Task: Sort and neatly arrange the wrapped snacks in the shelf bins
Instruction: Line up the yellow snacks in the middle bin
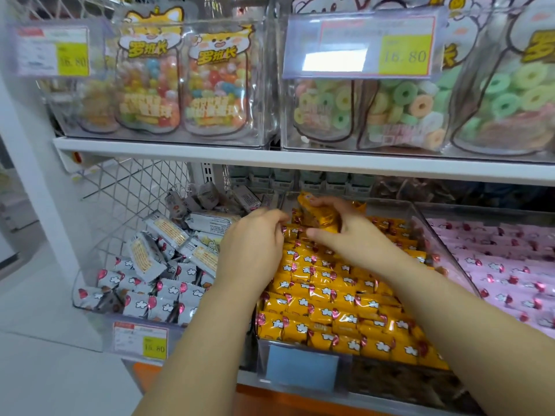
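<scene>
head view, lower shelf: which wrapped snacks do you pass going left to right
white wrapped snacks → yellow wrapped snacks → pink wrapped snacks

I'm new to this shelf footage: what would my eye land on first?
Two hands reach over the neatly rowed yellow snacks in the middle: the right hand holds a yellow packet raised at the back, the left hand beside it. On the left the white snacks lie jumbled, and bright candy bags stand above.
</scene>
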The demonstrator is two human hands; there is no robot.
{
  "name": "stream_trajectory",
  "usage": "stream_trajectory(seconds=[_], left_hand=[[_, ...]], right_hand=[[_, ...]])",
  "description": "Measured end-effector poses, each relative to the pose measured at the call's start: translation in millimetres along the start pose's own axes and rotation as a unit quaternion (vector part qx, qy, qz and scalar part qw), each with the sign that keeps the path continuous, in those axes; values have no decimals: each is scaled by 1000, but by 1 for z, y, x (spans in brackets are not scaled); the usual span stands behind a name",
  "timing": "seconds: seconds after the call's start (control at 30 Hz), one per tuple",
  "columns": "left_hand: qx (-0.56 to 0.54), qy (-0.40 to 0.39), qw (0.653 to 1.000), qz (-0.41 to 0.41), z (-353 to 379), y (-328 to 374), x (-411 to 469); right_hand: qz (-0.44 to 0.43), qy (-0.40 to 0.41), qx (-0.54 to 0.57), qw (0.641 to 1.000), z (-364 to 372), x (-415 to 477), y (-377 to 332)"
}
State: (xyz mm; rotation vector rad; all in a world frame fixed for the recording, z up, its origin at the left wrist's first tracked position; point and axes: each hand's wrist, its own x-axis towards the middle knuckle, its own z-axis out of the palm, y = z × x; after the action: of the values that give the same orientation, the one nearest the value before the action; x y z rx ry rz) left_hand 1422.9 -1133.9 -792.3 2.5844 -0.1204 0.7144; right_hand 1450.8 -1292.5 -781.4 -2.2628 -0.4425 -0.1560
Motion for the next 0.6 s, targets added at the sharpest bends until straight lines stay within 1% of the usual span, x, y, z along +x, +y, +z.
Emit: stream_trajectory(seconds=[0.07,0.13,0.23,0.37,0.43,0.5,0.53,0.6], left_hand=[[-11,-1,1000,6,-3,7,0],[-45,0,999,18,-6,19,1],[-95,-9,995,27,-8,37,5],[-93,-76,992,43,1,50,6],[-71,-100,992,39,6,52,6],[-41,-108,993,23,13,52,9],[-30,-111,993,15,16,52,10],[-13,-131,991,8,24,52,12]], right_hand=[[34,3,57,998,-17,-15,2],[70,21,121,990,-30,-29,3],[96,48,149,983,-42,-42,10],[98,52,175,978,-55,-53,15],[84,79,138,984,-62,-55,19],[57,129,60,988,-68,-55,24],[51,157,31,986,-71,-55,28],[59,207,9,976,-74,-53,38]])
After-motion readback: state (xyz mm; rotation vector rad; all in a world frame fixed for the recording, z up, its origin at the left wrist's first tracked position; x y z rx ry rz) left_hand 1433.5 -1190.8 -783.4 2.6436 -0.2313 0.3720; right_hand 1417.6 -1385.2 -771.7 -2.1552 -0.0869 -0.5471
